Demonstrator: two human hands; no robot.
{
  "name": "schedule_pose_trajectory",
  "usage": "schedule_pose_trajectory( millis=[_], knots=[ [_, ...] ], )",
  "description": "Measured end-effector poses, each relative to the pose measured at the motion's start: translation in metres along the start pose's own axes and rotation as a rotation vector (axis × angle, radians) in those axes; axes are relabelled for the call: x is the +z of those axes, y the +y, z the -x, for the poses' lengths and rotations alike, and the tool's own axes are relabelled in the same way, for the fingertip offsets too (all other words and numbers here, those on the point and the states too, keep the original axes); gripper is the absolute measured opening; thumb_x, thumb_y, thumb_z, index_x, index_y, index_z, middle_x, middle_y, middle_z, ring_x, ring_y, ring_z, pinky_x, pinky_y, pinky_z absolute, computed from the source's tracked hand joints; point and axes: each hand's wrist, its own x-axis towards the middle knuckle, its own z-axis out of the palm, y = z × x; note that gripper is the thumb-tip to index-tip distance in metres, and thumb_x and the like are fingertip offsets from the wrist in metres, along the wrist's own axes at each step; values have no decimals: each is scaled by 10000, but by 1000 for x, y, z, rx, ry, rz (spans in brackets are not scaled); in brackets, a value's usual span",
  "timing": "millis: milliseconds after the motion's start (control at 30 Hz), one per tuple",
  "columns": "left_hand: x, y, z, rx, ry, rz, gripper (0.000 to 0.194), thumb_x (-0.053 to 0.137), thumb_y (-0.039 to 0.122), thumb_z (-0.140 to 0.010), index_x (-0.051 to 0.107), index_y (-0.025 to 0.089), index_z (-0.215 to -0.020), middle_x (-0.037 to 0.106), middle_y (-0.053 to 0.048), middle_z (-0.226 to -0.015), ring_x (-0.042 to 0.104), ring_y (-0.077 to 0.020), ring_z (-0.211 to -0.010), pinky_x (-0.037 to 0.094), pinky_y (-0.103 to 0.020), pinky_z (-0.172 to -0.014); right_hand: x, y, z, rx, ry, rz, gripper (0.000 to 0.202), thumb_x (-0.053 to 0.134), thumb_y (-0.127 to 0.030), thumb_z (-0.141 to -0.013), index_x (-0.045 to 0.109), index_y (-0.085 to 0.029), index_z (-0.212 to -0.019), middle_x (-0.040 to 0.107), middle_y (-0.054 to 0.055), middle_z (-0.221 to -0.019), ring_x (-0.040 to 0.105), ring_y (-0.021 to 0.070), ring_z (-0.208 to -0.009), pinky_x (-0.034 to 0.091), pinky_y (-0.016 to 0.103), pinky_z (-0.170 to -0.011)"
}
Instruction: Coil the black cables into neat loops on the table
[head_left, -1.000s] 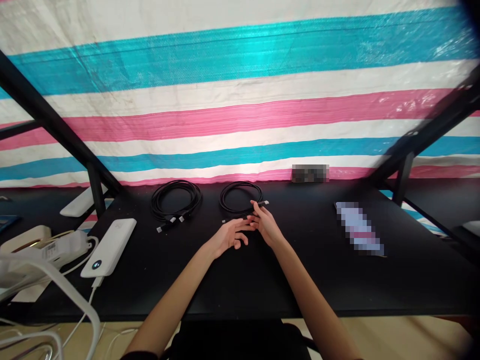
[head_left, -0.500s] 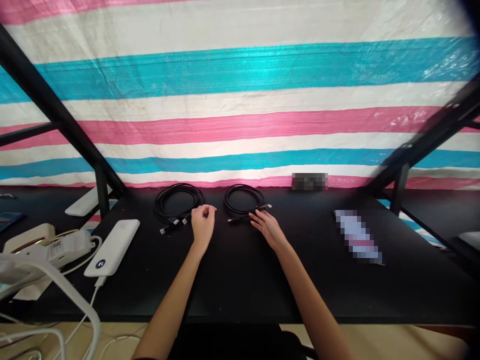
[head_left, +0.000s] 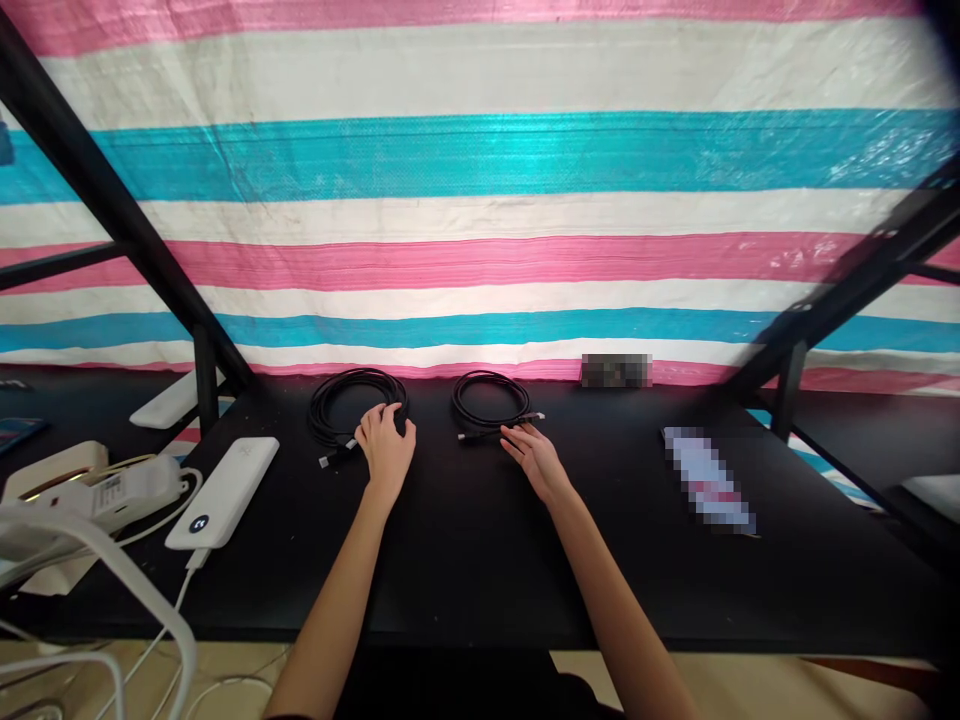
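Observation:
Two coils of black cable lie side by side on the black table. Over the lower right part of the larger left coil [head_left: 321, 410] is my left hand [head_left: 385, 445], palm down with its fingers apart, close to the cable's silver plugs [head_left: 325, 462]. The smaller right coil [head_left: 459, 400] has one plug [head_left: 463, 436] at its lower left and another plug [head_left: 539, 416] at its right. My right hand [head_left: 536, 458] is just below that coil, its fingers spread beside the cable end. Whether its fingertips touch the cable is hard to tell.
A white power bank [head_left: 229, 490] with a cable plugged in lies on the left, beside a white power strip [head_left: 124, 495]. A blurred flat object [head_left: 709, 480] is on the right, and a dark box [head_left: 616, 371] stands at the back. Black frame bars [head_left: 787, 345] slant at both sides.
My left hand has shifted slightly left, and its pinched fingers have spread over the left coil. My right hand has hardly moved. The view has tilted up slightly.

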Motion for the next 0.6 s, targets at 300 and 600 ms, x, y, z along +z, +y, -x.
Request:
schedule_pose_trajectory(
  millis=[300, 600],
  knots=[
    [-1, -15, -8, -103, -146, -154, 353, 480, 262, -793, 594, 180, -1117, 613, -109, -1078, 493, -279, -1052, 294, -417, -937, -9, -2, -4, -36, 249, -34, 281, 623, -139, -639, 498, -231, -873, 574, -36, -717, 600, 92, -613, 458, 151, -432],
    [-4, -27, -13, -183, -112, -191, 373, 485, 415, -791, 649, 150, -996, 586, -162, -1064, 475, -326, -1071, 268, -462, -940, -15, -11, -3, -117, 427, -112, 333, 520, -133, -661, 439, -250, -962, 410, -104, -596, 430, 34, -432, 325, 131, -367]
  ],
)
